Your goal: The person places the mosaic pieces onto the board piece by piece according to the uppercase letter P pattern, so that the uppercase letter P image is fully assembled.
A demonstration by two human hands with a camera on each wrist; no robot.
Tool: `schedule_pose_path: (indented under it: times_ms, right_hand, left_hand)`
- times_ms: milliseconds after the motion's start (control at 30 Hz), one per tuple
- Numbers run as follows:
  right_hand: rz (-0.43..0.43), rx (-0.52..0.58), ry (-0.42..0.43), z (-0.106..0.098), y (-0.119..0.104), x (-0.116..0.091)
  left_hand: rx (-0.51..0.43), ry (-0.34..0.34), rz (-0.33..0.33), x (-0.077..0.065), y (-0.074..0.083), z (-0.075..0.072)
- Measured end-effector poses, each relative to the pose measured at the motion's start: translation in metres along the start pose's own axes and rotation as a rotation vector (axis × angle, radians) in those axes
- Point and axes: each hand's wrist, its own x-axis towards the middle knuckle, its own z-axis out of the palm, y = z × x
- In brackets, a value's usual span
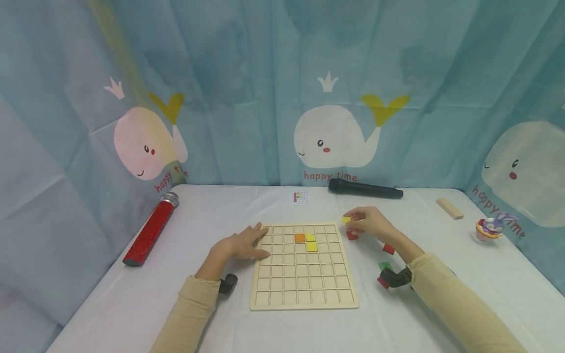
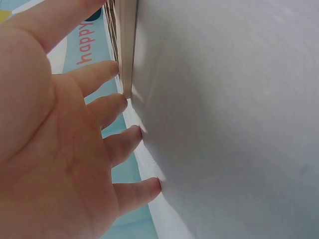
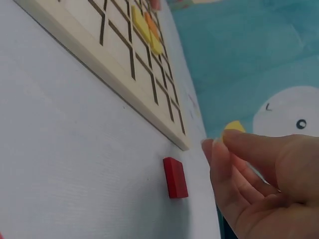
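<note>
A wooden grid board (image 1: 304, 264) lies flat on the white table. Set in its upper cells are an orange tile (image 1: 299, 238) and two yellow tiles (image 1: 312, 246). My left hand (image 1: 243, 243) rests with spread fingers on the board's left edge; in the left wrist view the fingertips (image 2: 149, 186) touch the board and table. Beyond the board's upper right corner, my right hand (image 1: 370, 223) pinches a yellow tile (image 3: 234, 126) between thumb and fingers, above the table. Below that hand lies a red tile (image 3: 175, 178). The fingers partly hide the held tile.
Right of the board lie another red tile (image 1: 389, 249), a green tile (image 1: 385, 265) and a red tile (image 1: 382, 283) near the wrist camera. A small pattern card (image 1: 298, 197), black microphone (image 1: 366, 189), red microphone (image 1: 152, 230), wooden block (image 1: 449, 208) and small toy (image 1: 491, 227) surround the board.
</note>
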Motion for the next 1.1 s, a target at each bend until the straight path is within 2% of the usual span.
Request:
schedule_pose_path:
  times_ms: [100,267,500,800,933,1100]
  right_hand:
    - [-0.017,0.004,-0.014,0.002,-0.002,-0.005]
    - [-0.017,0.083,-0.065,0.006,-0.003,-0.011]
    - [-0.034,0.015,-0.085,0.011,-0.001,-0.017]
    - [-0.078,0.056,-0.17,0.021,-0.002,-0.021]
    - [-0.064,0.097,-0.205,0.026,-0.004,-0.024]
    - [-0.05,0.071,-0.238,0.034,-0.005,-0.026]
  left_hand:
    - [-0.007,0.009,0.004,0.0,-0.001,0.001]
    - [-0.013,-0.015,0.012,-0.004,0.004,-0.004]
    - [0.005,-0.019,0.004,-0.007,0.007,-0.006]
    - [-0.012,-0.01,0.001,-0.004,0.007,-0.005]
    - [-0.013,-0.014,0.001,-0.005,0.006,-0.005]
    - [-0.015,-0.015,0.006,-0.006,0.006,-0.005]
